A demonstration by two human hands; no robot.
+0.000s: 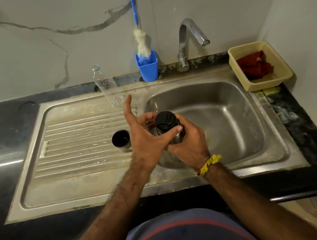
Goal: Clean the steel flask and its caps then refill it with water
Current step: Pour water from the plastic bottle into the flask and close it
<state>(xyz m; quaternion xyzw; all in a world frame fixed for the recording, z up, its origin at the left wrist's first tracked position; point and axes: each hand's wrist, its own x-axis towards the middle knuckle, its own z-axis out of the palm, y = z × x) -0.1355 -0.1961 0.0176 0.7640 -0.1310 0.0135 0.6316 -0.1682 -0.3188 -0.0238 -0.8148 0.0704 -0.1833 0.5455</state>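
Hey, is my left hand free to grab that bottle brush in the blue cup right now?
Probably not yet. The left hand is on the flask with the right hand. Once it lets go, nothing stands between it and the bottle brush in the blue cup.

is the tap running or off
Off: no water falls from the tap spout into the sink, while both hands hold the flask over the basin.
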